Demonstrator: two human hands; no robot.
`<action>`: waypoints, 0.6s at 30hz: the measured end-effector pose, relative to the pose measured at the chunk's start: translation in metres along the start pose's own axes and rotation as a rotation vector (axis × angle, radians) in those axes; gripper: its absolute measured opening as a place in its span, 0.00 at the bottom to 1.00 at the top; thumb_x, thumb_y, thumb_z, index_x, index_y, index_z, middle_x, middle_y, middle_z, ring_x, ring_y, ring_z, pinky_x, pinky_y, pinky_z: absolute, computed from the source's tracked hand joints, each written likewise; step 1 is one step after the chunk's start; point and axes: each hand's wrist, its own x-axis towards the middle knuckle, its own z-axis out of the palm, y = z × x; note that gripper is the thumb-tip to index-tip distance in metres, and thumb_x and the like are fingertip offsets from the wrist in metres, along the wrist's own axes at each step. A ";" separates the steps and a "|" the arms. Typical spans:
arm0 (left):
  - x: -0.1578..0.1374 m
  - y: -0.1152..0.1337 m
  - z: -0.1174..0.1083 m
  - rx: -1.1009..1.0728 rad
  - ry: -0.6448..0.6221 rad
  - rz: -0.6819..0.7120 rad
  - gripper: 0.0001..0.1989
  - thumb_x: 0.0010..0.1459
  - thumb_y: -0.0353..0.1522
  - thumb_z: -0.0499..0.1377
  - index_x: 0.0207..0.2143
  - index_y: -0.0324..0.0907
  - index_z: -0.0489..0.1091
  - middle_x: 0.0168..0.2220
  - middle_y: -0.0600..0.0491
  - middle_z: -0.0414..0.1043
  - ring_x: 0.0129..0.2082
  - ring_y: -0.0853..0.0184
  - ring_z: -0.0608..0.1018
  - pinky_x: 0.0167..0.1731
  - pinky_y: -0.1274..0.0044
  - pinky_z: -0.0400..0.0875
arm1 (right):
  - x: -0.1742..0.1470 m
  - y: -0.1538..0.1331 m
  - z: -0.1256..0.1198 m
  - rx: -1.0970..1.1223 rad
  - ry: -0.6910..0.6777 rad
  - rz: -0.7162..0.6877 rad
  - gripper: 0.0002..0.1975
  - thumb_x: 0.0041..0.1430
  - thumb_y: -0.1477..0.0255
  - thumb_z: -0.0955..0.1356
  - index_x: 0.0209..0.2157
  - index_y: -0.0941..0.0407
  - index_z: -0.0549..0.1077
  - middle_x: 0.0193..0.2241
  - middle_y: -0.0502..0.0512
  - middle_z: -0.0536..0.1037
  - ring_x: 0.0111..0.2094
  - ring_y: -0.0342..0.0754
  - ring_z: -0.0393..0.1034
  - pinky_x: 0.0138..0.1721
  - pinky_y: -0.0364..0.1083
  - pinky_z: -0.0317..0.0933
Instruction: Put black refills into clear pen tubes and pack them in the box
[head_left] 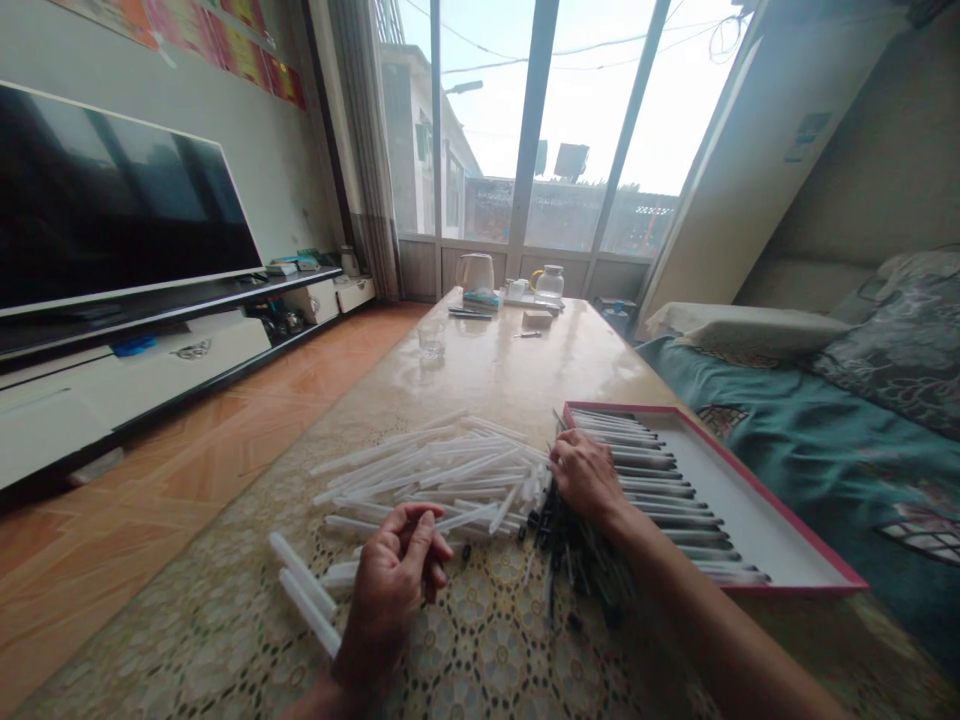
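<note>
In the head view my left hand (401, 560) is closed, with thumb and fingers pinched around a translucent white pen barrel (472, 517) that points right. A loose pile of similar barrels (427, 465) lies just beyond it. My right hand (589, 475) is over a heap of thin black pen parts (574, 560), fingers pressed together. A thin dark stick shows by its fingertips; whatever they grip is mostly hidden. Beneath the right forearm, a shallow red-edged box (795, 520) holds a row of pens with dark ends (649, 462).
Several thicker white tubes (304, 585) lie left of my left hand. Farther along the patterned table stand a clear glass (432, 345), a small brown box (536, 319), a glass jug (550, 285) and a pale kettle (476, 272). A sofa (750, 400) borders the right side.
</note>
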 end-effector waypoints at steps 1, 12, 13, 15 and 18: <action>0.000 0.000 0.000 0.002 -0.006 0.007 0.13 0.47 0.40 0.61 0.32 0.41 0.66 0.16 0.61 0.68 0.11 0.76 0.65 0.10 0.85 0.58 | 0.001 0.001 0.000 0.008 0.002 0.008 0.04 0.52 0.76 0.66 0.27 0.58 0.73 0.37 0.58 0.73 0.41 0.51 0.65 0.39 0.46 0.52; -0.012 -0.005 0.011 -0.272 -0.417 -0.289 0.15 0.47 0.33 0.65 0.37 0.36 0.71 0.29 0.48 0.77 0.23 0.70 0.77 0.23 0.81 0.69 | -0.042 -0.012 -0.036 0.362 0.124 0.072 0.06 0.60 0.72 0.60 0.36 0.56 0.67 0.29 0.51 0.74 0.29 0.45 0.69 0.31 0.42 0.59; -0.013 -0.005 0.011 -0.310 -0.437 -0.341 0.16 0.47 0.32 0.65 0.40 0.36 0.71 0.31 0.46 0.78 0.25 0.69 0.78 0.25 0.80 0.70 | -0.049 -0.018 -0.038 0.471 0.124 0.073 0.06 0.60 0.71 0.61 0.36 0.56 0.67 0.30 0.51 0.74 0.29 0.45 0.69 0.31 0.42 0.60; -0.015 -0.004 0.012 -0.362 -0.467 -0.415 0.19 0.47 0.31 0.65 0.43 0.36 0.70 0.33 0.44 0.78 0.27 0.68 0.79 0.27 0.80 0.70 | -0.061 -0.033 -0.038 0.654 0.123 0.092 0.06 0.59 0.70 0.62 0.37 0.56 0.67 0.31 0.52 0.74 0.32 0.46 0.69 0.33 0.42 0.60; -0.015 -0.003 0.011 -0.407 -0.471 -0.457 0.19 0.48 0.29 0.64 0.44 0.36 0.69 0.34 0.44 0.78 0.27 0.69 0.79 0.28 0.79 0.70 | -0.074 -0.052 -0.036 0.840 -0.006 0.058 0.05 0.59 0.70 0.63 0.37 0.55 0.67 0.31 0.50 0.74 0.32 0.45 0.69 0.33 0.41 0.61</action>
